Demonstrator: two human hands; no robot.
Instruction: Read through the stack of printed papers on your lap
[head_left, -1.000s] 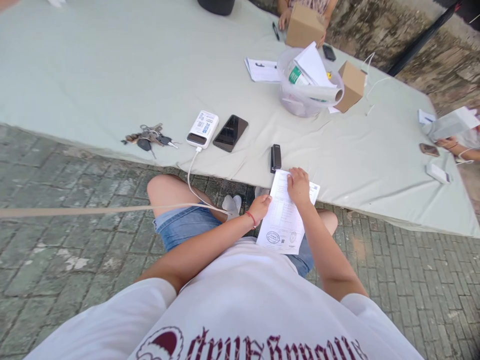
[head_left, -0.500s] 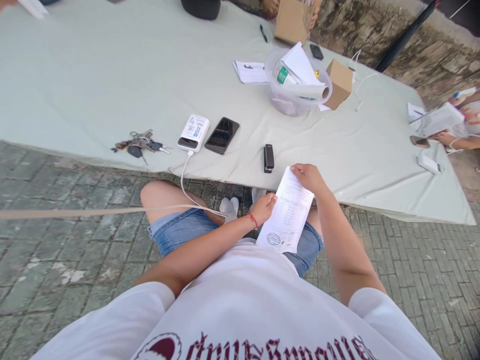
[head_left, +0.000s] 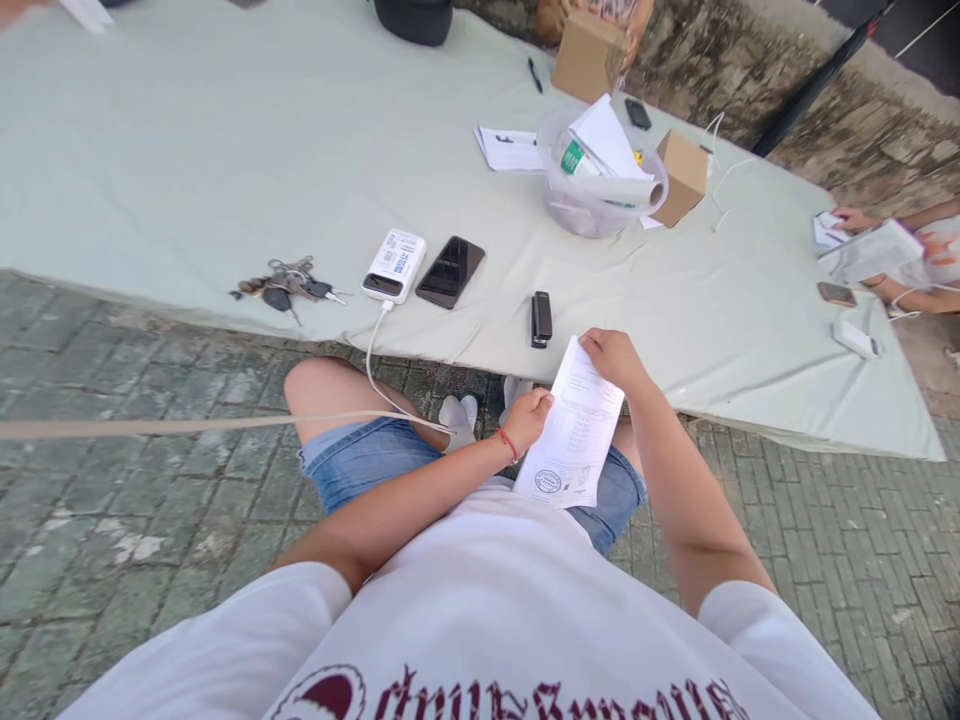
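I sit at the near edge of a pale green mat (head_left: 187,150), and both hands hold a printed paper sheet (head_left: 574,435) with a round stamp over my lap. My left hand (head_left: 529,415), with a red string on its wrist, pinches the sheet's left edge. My right hand (head_left: 611,355) grips its top corner. A black stapler (head_left: 541,319) lies on the mat just beyond the sheet.
On the mat lie a key bunch (head_left: 287,283), a white power bank (head_left: 394,265) with a cable, a black phone (head_left: 450,271), a clear tub of papers (head_left: 600,175) and cardboard boxes (head_left: 684,176). Another person's hands (head_left: 892,250) handle papers at the right. Brick paving surrounds the mat.
My right hand slid from the middle of the sheet to its top corner, and the sheet lifted off the mat's edge. The view shifted slightly.
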